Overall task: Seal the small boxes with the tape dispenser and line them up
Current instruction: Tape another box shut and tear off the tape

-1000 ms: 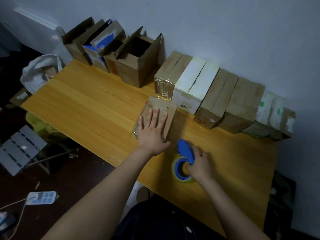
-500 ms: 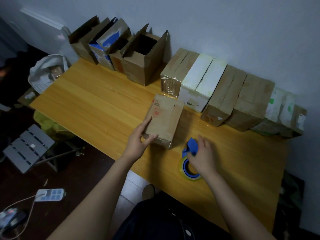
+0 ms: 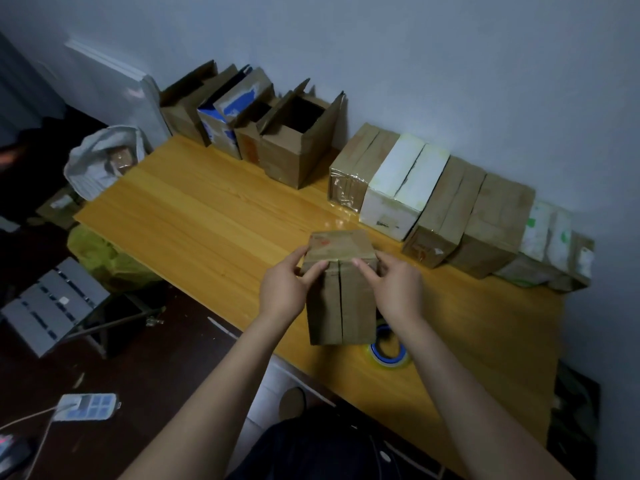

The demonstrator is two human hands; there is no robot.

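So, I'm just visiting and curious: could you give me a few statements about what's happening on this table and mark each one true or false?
1. The left hand and the right hand both hold the small brown box. True.
2. The right hand grips the tape dispenser. False: the dispenser lies on the table with no hand on it, partly hidden behind the box and the right wrist.
3. A row of closed boxes stands along the wall. True.
4. Every box on the table is closed. False: the open boxes at the far left end have their flaps standing up.
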